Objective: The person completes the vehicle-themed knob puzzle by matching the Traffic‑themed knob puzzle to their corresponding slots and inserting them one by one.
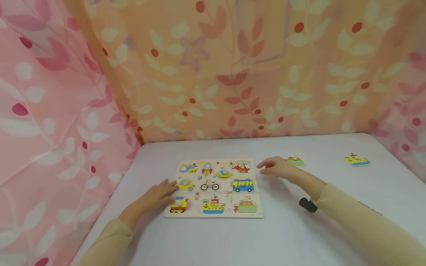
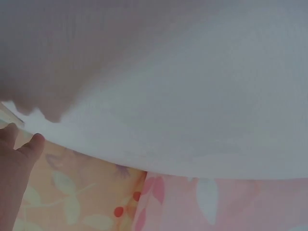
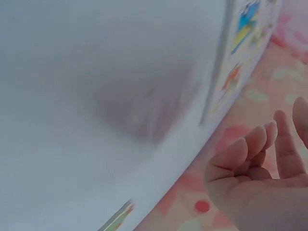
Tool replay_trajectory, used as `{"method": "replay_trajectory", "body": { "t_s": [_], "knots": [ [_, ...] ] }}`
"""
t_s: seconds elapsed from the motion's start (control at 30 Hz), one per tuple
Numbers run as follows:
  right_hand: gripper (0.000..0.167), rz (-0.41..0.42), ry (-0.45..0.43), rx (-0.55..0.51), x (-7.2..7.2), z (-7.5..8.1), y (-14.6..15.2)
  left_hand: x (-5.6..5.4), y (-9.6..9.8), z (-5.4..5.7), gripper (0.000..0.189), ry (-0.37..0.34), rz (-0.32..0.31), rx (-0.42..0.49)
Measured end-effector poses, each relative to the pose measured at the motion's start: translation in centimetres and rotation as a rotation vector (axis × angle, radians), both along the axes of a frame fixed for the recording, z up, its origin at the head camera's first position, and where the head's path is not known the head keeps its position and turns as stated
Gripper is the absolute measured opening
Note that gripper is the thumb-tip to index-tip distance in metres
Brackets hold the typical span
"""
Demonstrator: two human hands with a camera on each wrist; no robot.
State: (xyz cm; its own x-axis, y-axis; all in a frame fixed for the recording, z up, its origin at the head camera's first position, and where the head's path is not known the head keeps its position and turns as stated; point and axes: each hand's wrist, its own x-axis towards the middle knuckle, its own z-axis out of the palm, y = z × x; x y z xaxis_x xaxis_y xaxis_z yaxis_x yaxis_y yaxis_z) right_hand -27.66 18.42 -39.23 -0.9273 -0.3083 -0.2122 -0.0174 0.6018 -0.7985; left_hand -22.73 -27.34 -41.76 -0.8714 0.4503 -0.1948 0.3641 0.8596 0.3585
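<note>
A wooden peg puzzle board (image 1: 195, 212) lies on the white table, with knobbed vehicle pieces such as a bus (image 1: 243, 186) and a train (image 1: 180, 205) in it. Ship and submarine pictures show in its bottom row, with no knob visible on them. My left hand (image 1: 159, 194) rests at the board's left edge, fingertips over the rim beside the car and train. Just off the board's right edge is my right hand (image 1: 279, 169), its fingers loosely bent around nothing. Behind that hand lies a loose submarine piece (image 1: 295, 160), partly covered by it.
Farther right on the table lies a loose ship piece (image 1: 357, 160). A black object (image 1: 308, 205) sits against the right sleeve near the wrist. Floral curtains (image 1: 213, 74) hang behind the table and along its sides.
</note>
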Motion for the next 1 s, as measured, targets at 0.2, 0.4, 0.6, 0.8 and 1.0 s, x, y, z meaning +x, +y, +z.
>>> {"method": "replay_trajectory", "body": {
  "t_s": [0.2, 0.4, 0.6, 0.8, 1.0],
  "knots": [
    [0.035, -0.004, 0.083, -0.005, 0.1, -0.5, 4.5, 1.1, -1.1, -0.5, 0.068, -0.025, 0.018, 0.013],
    [0.036, -0.066, 0.173, 0.016, 0.4, -1.1, 9.2, 1.7, -1.4, -0.9, 0.085, -0.016, 0.014, 0.013],
    [0.042, -0.138, 0.150, 0.107, 0.6, -2.0, 13.1, 1.9, -1.5, -1.2, 0.103, -0.008, 0.001, -0.006],
    [0.051, -0.217, 0.150, 0.071, 0.7, -2.6, 16.7, 2.3, -1.6, -1.4, 0.104, -0.006, 0.015, -0.017],
    [0.052, -0.335, 0.248, 0.068, 1.0, -2.8, 20.2, 2.4, -1.5, -1.6, 0.103, -0.026, 0.028, 0.018]
  ]
}}
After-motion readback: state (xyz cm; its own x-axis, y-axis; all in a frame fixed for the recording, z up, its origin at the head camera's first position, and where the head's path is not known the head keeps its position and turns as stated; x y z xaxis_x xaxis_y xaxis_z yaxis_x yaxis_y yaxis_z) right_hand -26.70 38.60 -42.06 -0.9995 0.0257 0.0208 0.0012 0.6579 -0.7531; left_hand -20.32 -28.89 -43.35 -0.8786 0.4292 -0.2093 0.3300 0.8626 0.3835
